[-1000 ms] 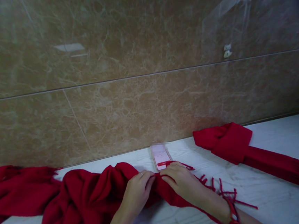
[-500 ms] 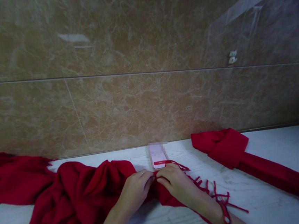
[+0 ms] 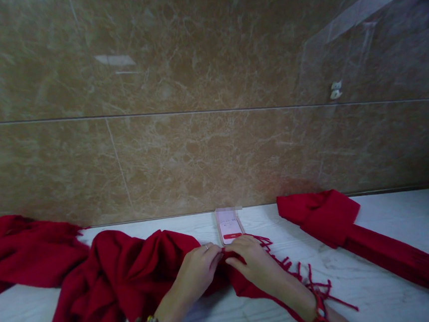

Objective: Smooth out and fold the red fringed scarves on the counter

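Note:
A red scarf (image 3: pixel 120 284) with a fringed end lies bunched across the white surface in front of me. My left hand (image 3: pixel 199 267) pinches its edge near the middle of the view. Right beside it, my right hand (image 3: pixel 247 256) grips the same edge, fingertips almost touching the left ones. The fringe (image 3: pixel 307 278) spreads out to the right, past my right wrist. Under the hands the cloth is partly hidden. Just beyond my fingers lies a phone (image 3: pixel 228 226) with its screen lit.
A folded red scarf (image 3: pixel 330 216) stretches along the right side. More red fringed cloth (image 3: pixel 23 253) lies at the far left. The white wood-grain surface (image 3: pixel 221 321) ends at a brown marble-tiled wall (image 3: pixel 199 157). A small white fixture (image 3: pixel 336 90) shows on the wall.
The view has shifted slightly, so the scene sits a little to the right. Both hands keep their hold on the scarf's edge with hardly any movement.

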`<action>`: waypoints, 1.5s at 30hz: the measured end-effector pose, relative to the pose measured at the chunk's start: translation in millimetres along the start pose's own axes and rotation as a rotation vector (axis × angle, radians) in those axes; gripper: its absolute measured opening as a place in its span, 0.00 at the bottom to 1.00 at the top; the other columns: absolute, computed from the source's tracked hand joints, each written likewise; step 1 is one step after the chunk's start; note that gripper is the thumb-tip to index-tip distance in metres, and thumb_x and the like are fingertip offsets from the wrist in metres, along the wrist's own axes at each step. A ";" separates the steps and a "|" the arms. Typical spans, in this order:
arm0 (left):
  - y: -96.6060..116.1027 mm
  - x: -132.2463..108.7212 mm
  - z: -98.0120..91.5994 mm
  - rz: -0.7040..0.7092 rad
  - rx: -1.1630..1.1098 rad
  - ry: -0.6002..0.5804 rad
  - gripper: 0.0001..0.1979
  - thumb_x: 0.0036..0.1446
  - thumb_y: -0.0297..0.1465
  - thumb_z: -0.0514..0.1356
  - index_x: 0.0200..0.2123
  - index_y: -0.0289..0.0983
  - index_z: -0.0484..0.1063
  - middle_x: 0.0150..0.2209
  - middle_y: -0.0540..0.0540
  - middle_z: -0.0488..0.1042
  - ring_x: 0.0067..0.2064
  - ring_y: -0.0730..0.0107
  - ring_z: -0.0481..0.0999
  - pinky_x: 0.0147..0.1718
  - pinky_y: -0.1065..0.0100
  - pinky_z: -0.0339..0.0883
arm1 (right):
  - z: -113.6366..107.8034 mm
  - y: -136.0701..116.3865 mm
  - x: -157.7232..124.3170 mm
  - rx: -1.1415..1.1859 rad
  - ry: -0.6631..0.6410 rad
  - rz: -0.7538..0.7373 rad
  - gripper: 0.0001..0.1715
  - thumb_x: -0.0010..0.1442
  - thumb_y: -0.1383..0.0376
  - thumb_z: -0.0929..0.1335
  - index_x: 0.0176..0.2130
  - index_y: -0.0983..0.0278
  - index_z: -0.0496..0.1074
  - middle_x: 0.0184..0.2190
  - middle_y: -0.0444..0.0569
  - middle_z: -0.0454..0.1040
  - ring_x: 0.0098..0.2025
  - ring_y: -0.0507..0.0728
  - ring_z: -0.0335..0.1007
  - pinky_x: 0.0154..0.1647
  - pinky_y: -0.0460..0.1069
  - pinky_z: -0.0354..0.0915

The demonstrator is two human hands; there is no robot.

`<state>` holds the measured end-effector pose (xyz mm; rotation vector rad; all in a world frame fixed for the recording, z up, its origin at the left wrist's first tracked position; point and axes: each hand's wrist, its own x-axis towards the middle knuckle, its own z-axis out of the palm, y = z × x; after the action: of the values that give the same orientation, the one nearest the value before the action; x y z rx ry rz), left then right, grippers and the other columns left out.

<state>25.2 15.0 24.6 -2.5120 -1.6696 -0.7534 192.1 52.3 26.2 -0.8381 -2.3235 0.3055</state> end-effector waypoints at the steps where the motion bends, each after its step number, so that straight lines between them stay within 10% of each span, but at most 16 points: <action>1: 0.2 0.1 -1.0 0.003 0.011 -0.003 0.11 0.59 0.26 0.48 0.31 0.37 0.69 0.30 0.49 0.73 0.31 0.73 0.71 0.32 0.73 0.65 | -0.4 -1.1 0.4 -0.007 -0.004 0.007 0.07 0.53 0.71 0.65 0.33 0.64 0.73 0.32 0.48 0.75 0.38 0.55 0.68 0.45 0.52 0.60; 23: -4.9 1.3 -18.4 -0.080 0.100 0.019 0.12 0.60 0.28 0.46 0.34 0.37 0.69 0.32 0.48 0.74 0.34 0.70 0.73 0.36 0.70 0.66 | -12.9 12.9 5.4 -0.107 0.109 0.067 0.11 0.55 0.74 0.62 0.29 0.64 0.71 0.28 0.47 0.74 0.33 0.54 0.69 0.39 0.49 0.61; 29: 0.8 0.3 -11.2 -0.051 0.083 0.004 0.12 0.59 0.27 0.46 0.32 0.37 0.69 0.30 0.48 0.74 0.32 0.72 0.73 0.33 0.72 0.66 | -5.4 3.5 2.3 -0.040 0.067 0.031 0.15 0.51 0.66 0.69 0.41 0.64 0.69 0.39 0.51 0.73 0.42 0.58 0.66 0.44 0.53 0.60; 40: -19.9 1.7 -26.0 0.005 0.384 0.053 0.08 0.57 0.24 0.51 0.33 0.35 0.70 0.32 0.46 0.75 0.34 0.63 0.73 0.36 0.61 0.66 | -24.9 15.3 5.5 -0.042 0.050 0.109 0.10 0.56 0.74 0.62 0.30 0.65 0.70 0.29 0.49 0.74 0.33 0.55 0.68 0.39 0.50 0.62; 45: -13.3 1.0 -22.6 -0.046 0.300 -0.016 0.09 0.57 0.24 0.50 0.34 0.36 0.70 0.31 0.47 0.75 0.33 0.67 0.73 0.34 0.66 0.66 | -19.2 10.3 2.7 -0.006 0.035 0.070 0.13 0.54 0.67 0.65 0.41 0.65 0.68 0.40 0.51 0.72 0.42 0.58 0.66 0.44 0.53 0.61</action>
<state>5.4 15.0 41.8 -2.2864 -1.7049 -0.4466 207.9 62.0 38.0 -0.9225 -2.2675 0.3117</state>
